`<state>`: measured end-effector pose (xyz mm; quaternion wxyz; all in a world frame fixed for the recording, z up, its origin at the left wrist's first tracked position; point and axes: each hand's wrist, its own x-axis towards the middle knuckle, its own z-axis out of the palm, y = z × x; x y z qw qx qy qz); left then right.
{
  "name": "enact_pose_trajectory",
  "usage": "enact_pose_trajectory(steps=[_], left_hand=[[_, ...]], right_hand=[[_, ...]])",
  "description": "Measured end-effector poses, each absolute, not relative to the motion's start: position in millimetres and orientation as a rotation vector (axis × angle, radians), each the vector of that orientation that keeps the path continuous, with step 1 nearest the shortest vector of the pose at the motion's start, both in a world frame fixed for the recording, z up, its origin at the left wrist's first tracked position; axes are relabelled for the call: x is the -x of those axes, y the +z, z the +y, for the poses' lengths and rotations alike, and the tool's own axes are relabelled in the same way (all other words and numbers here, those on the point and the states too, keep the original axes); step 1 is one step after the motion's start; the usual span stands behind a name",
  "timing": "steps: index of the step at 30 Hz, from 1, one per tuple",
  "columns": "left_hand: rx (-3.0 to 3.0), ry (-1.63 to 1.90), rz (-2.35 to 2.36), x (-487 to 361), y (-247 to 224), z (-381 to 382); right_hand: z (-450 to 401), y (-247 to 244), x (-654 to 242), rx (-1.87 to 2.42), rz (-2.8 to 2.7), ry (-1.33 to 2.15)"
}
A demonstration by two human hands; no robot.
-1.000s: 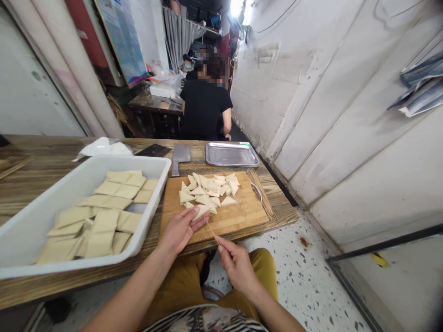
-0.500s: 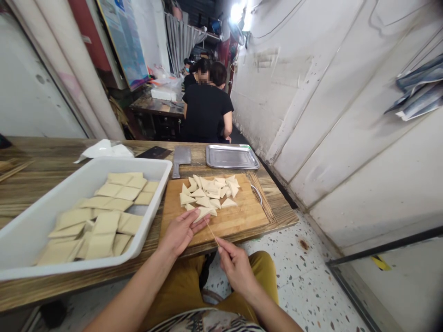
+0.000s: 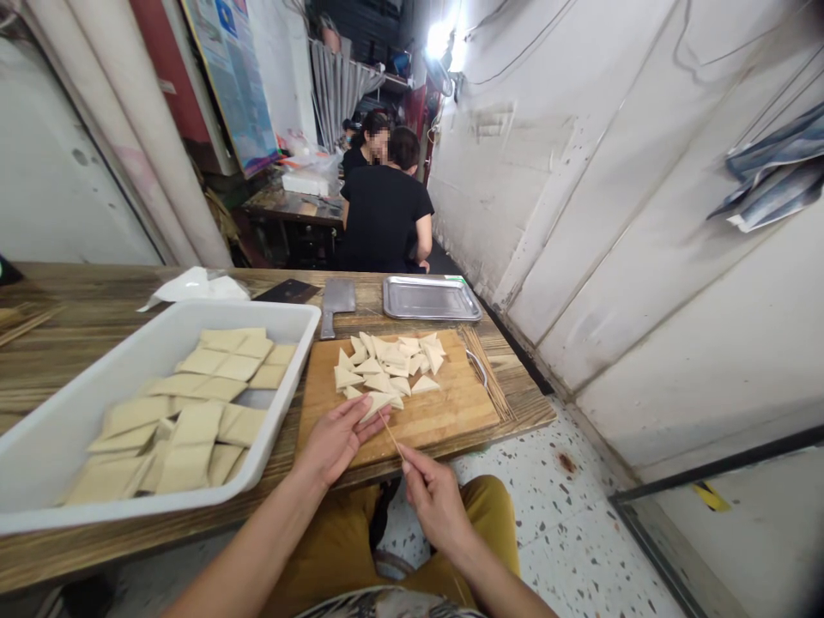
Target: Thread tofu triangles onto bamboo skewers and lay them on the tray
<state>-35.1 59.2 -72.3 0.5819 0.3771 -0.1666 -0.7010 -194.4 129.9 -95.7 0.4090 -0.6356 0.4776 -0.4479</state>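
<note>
My left hand (image 3: 336,436) pinches a pale triangular piece of tofu skin (image 3: 376,405) above the near edge of the wooden cutting board (image 3: 444,414). In my right hand (image 3: 433,489) is a thin bamboo skewer (image 3: 390,433), held between thumb and fingers. Its far end meets the held triangle; whether the tip has gone in, I cannot tell. Several more tofu skin triangles (image 3: 390,354) lie heaped on the board, just beyond my left hand. Left of the board, a white plastic tub (image 3: 270,429) holds stacked tofu skin squares (image 3: 193,438).
Behind the board lie a cleaver (image 3: 338,299) and a metal tray (image 3: 433,300). Loose skewers (image 3: 493,378) rest along the board's right side, near its metal handle (image 3: 477,367). A white plastic bag (image 3: 193,285) is behind the tub. People in black (image 3: 386,210) sit farther back.
The whole view has shifted slightly, with the table appearing lower. My right hand and the skewer have moved a little closer to the held triangle. Both hands keep their grip.
</note>
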Motion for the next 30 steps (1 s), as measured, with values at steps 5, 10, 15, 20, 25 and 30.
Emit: enact_pose_trajectory(steps=[5, 10, 15, 20, 25, 30], left_hand=[[-0.867, -1.641, -0.401, 34.8, -74.9, 59.0], [-0.859, -1.647, -0.397, 34.2, -73.6, 59.2], [-0.834, -1.663, -0.334, 34.8, -67.2, 58.9], [-0.839, -1.600, -0.357, 40.1, -68.4, 62.4], [-0.848, -1.596, -0.345, 41.4, -70.7, 65.8], [-0.862, -1.606, -0.299, 40.6, -67.5, 67.4]], right_hand=[[127.3, -99.8, 192.3, 1.595, 1.198, -1.148], [125.8, -102.7, 189.1, 1.568, 1.210, -1.152], [126.3, -105.1, 187.4, 1.585, 1.213, -1.156], [130.8, -104.8, 188.0, 1.624, 1.243, -1.105], [134.3, -106.0, 187.5, 1.652, 1.260, -1.103], [134.5, -106.6, 184.7, 1.677, 1.275, -1.090]])
